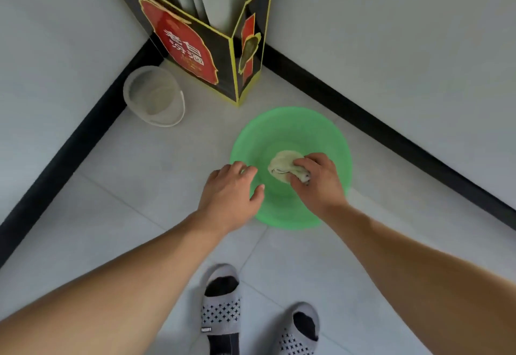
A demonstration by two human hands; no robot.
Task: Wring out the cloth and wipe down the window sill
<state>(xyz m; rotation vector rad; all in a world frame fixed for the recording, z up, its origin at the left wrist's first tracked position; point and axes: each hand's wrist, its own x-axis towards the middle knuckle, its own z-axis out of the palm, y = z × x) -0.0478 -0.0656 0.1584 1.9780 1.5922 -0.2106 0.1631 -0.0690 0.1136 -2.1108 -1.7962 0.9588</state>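
**Cloth bunched in the right hand over a green basin**

A pale grey tiled floor [134, 192] runs into a corner where two light walls [405, 42] meet, and a black skirting board [363, 116] lines the foot of each wall. Right in that corner stands a tall black carton [195, 56] with yellow edges and a red label bearing white characters. Its top is open and pale, pleated material rises out of it.

In front of the carton, out on the tiles, sits a round green basin [321, 137]. To its left, close to the skirting, is a clear plastic bucket [155, 98], standing apart from both the basin and the carton.

Two bare forearms reach down from the near edge towards the basin. The left hand [231, 190] is over the basin's left rim, palm down, its grip loose, with the fingers gently bent and nothing in them. Whether it touches the rim I cannot tell. The right hand [318, 179] is over the middle of the basin, and its grip is closed round the cloth [282, 165].

Below the arms, two feet in dark socks wear grey slippers with a dotted pattern, the left slipper [220, 307] a little ahead of the right slipper [298, 329], both well short of the basin.

The cloth is a crumpled, cream-coloured wad. Most of it bulges out to the left of the right hand's fingers, inside the basin's rim, and a small end pokes out under the thumb.
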